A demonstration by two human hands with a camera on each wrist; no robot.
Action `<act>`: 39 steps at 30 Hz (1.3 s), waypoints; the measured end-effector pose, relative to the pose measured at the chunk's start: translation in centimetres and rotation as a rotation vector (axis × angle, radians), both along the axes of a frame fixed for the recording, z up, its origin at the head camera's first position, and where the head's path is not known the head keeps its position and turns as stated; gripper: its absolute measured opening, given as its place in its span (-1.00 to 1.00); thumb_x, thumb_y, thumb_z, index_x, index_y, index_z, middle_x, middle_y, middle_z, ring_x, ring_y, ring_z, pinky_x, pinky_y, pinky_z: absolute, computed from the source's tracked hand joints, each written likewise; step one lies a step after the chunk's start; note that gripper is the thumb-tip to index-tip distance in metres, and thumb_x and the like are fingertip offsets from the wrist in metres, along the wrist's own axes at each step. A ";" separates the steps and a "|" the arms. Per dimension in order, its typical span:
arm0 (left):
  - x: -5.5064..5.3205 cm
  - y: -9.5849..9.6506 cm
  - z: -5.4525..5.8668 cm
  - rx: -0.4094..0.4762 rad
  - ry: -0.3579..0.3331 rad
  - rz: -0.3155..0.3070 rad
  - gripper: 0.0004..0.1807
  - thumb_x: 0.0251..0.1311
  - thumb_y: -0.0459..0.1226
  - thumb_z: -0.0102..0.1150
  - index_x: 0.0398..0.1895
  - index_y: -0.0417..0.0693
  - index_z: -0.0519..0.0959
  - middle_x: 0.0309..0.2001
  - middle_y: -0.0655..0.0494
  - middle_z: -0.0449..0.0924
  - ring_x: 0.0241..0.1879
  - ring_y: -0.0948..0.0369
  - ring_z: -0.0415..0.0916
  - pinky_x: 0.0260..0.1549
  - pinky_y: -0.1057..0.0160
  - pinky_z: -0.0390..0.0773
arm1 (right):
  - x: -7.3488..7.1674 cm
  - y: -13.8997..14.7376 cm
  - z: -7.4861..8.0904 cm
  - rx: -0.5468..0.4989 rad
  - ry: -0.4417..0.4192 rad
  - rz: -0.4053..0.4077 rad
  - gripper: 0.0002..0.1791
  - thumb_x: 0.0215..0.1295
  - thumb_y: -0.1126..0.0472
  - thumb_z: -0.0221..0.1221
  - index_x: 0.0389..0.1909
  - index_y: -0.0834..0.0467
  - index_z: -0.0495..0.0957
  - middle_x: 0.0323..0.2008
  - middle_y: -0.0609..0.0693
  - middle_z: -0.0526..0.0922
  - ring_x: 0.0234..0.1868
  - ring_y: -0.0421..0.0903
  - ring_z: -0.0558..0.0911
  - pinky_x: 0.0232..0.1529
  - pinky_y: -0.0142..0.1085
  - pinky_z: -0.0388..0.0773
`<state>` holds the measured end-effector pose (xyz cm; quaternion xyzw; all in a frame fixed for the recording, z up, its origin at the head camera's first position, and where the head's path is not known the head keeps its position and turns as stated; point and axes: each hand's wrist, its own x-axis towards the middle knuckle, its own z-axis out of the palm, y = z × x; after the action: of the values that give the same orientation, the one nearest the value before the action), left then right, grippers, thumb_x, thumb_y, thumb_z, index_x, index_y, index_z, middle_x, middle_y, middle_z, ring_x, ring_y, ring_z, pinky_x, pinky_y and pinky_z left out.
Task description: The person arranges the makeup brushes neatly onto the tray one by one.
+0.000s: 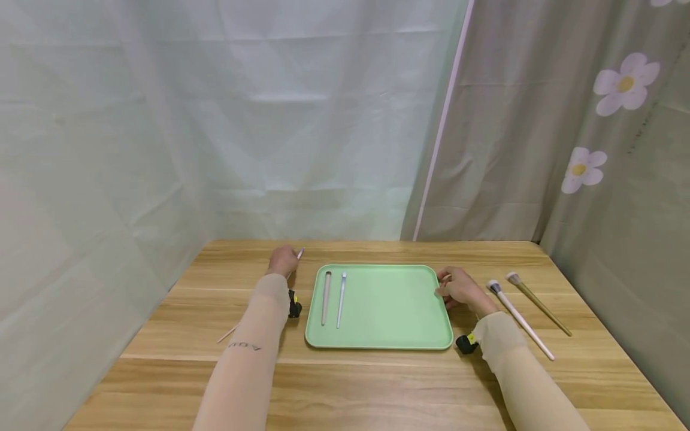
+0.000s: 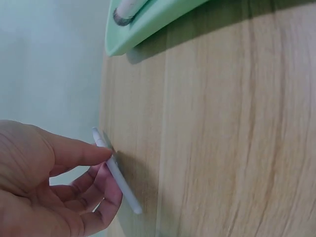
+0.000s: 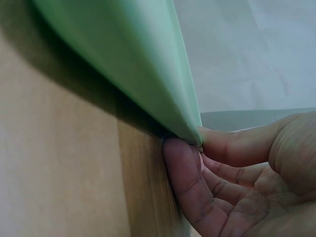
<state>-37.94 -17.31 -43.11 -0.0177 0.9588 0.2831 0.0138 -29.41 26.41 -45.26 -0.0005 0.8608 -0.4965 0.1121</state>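
Wand (image 2: 121, 184), slim, white and smooth, and the left grip (image 1: 283, 261) has it, pinched between thumb and fingers! That's left of centre in the head view, its long axis slanting up and right over the wood-grained worktop (image 1: 377, 389). Just to its right lies the pale-green rectangular tray (image 1: 399, 305), far rim pinched by the right grip (image 1: 460, 287), thumb and finger closed together.

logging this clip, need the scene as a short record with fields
left hand: pinches slim whitish stick
right hand: grips edge of mint-green rectangular tray
in tray: slim beige brush, slim bluish-white brush
right of tray: pale-pink-handled brush, gold-handled brush
left of tray: thin tan stick, partly hidden
surface: light-brown wood-grain table
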 end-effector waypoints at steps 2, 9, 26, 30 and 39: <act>0.1 -0.2 0.1 0.072 -0.023 0.014 -0.61 0.37 -0.50 -0.03 0.20 -0.47 0.58 0.18 -0.38 0.59 0.15 -0.24 0.55 0.14 -0.10 0.62 | 0.0 0.0 0.0 0.000 0.004 0.002 -0.58 0.39 0.43 0.21 0.20 0.45 0.37 -0.23 0.22 0.51 -0.36 0.02 0.59 -0.42 -0.16 0.72; 0.7 -0.6 1.1 0.206 -0.077 0.040 -0.55 0.28 -0.52 -0.03 0.23 -0.43 0.55 0.15 -0.37 0.58 0.06 -0.17 0.54 -0.02 0.03 0.68 | 0.1 0.2 0.1 -0.004 0.008 0.003 -0.58 0.39 0.43 0.21 0.20 0.46 0.37 -0.24 0.21 0.51 -0.36 0.02 0.59 -0.43 -0.15 0.72; 0.4 -1.7 0.9 0.380 -0.065 0.014 -0.55 0.31 -0.53 0.04 0.27 -0.50 0.51 0.08 -0.38 0.60 -0.24 0.04 0.65 -0.40 0.40 0.63 | 0.0 0.0 0.0 0.000 0.005 0.006 -0.59 0.38 0.43 0.21 0.19 0.44 0.39 -0.24 0.21 0.52 -0.36 0.01 0.59 -0.43 -0.16 0.72; 0.4 -1.9 1.0 0.458 -0.071 0.000 -0.55 0.35 -0.52 0.07 0.29 -0.51 0.48 0.09 -0.41 0.58 -0.26 0.11 0.62 -0.30 0.33 0.70 | 0.0 0.0 0.1 0.003 0.003 0.009 -0.59 0.38 0.42 0.21 0.18 0.44 0.38 -0.24 0.21 0.53 -0.36 0.01 0.60 -0.43 -0.17 0.72; 0.6 -2.2 1.2 0.540 -0.110 -0.023 -0.52 0.38 -0.48 0.14 0.33 -0.50 0.45 0.18 -0.45 0.55 -0.12 0.08 0.64 -0.01 0.14 0.74 | 0.2 0.0 0.2 0.002 0.009 0.013 -0.59 0.40 0.42 0.20 0.20 0.45 0.38 -0.22 0.23 0.54 -0.35 0.02 0.60 -0.41 -0.15 0.72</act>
<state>-37.29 -19.50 -41.87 -0.0177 0.8466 0.5268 0.0731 -29.23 26.42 -45.09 -0.0083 0.8619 -0.4947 0.1115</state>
